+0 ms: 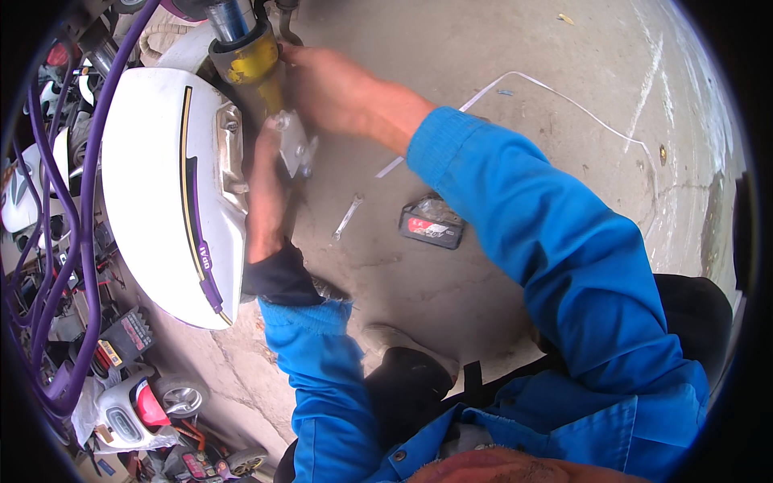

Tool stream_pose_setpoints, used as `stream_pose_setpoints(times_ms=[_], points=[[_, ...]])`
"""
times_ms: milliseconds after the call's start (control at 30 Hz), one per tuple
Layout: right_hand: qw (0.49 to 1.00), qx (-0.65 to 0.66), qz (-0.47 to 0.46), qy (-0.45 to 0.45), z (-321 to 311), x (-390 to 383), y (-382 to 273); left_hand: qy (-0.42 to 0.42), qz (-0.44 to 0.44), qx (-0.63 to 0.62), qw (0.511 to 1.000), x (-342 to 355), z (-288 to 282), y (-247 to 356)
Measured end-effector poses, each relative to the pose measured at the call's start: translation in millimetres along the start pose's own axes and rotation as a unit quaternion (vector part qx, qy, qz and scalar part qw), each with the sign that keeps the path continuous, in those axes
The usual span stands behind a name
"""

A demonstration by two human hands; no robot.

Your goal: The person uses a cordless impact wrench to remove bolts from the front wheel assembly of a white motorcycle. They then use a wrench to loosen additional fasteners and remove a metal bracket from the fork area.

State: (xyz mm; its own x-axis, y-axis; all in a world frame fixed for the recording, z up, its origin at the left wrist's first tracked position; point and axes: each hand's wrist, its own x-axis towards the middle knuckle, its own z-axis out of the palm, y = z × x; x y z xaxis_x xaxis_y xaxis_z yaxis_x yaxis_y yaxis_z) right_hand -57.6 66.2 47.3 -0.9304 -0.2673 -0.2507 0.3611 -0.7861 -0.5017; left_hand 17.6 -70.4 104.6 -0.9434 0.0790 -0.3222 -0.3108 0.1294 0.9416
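Beside the right grip (pixel 326 92): yellow fitting (pixel 254 63).

At the upper left of my view I have a yellow tube (pixel 256 66), its paint scuffed with dark patches and its body narrowing toward the lower end. I see a shiny silver rod (pixel 231 20) running into its dark collar (pixel 241 42), the whole leaning slightly. Just below the narrow end I make out a silvery metal bracket (pixel 296 146), flat-faced, bolted and tilted; blur hides whether they join.
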Motion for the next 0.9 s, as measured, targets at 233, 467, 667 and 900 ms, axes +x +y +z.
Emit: stream_pose_setpoints(times_ms=[233,467,667,900], points=[[0.998,0.046,-0.020,-0.045,-8.5,5.6,9.9,-0.017,0.033,0.039,0.999,2.5,-3.5,-3.0],[0.998,-0.035,-0.051,0.010,4.9,-3.8,6.5,-0.042,0.074,0.082,0.993,17.4,-19.2,-17.7],[0.982,-0.175,-0.024,0.066,32.3,-36.1,-15.7,-0.081,0.085,0.077,0.990,23.3,-20.2,-21.8],[0.966,-0.254,0.017,0.040,26.5,-26.9,-35.6,-0.063,0.075,-0.011,0.995,30.7,-13.1,-33.1]])
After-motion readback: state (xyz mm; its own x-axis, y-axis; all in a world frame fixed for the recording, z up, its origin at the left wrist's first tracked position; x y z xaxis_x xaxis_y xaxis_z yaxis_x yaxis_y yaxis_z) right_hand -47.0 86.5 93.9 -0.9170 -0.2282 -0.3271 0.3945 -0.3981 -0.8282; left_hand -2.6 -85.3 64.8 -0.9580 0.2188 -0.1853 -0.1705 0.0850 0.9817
